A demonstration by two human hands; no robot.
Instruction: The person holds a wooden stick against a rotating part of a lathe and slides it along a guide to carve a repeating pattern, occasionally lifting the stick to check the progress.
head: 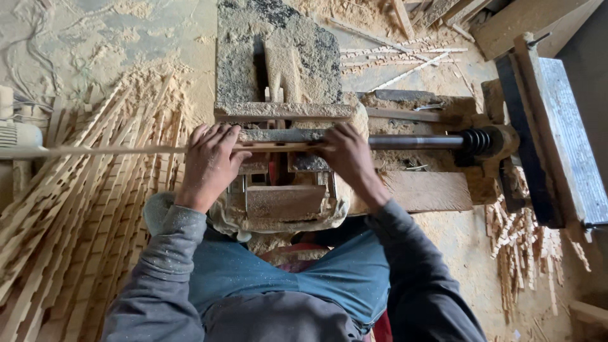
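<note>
**Both hands press a thin wooden strip across a sawdust-caked cutting machine**

The left hand (210, 163) lies flat, fingers spread, on top of a long thin wooden strip (101, 151) that runs level from the 9 o'clock edge of the view to the centre. The right hand (349, 157) curls its fingers down over the strip's inner end, pinning it against the machine block (278, 63). Between the two hands only a narrow gap stays open — there a sliver of red (273, 170) shows, too hidden to tell what it is.

From the right hand toward 3 o'clock a steel shaft (418, 142) runs out to a dark coil spring (476, 142). Beyond it a grey plank (567, 139) stands along the right edge, closing that side.

At 8 o'clock a thick pile of notched strips (76, 228) fans out, crowding the left elbow. At 4 o'clock lies a smaller heap of short cut pieces (522, 247). Sawdust floor (82, 38) at 11 o'clock is the widest open room — the strip's free end points that way along its lower border.
</note>
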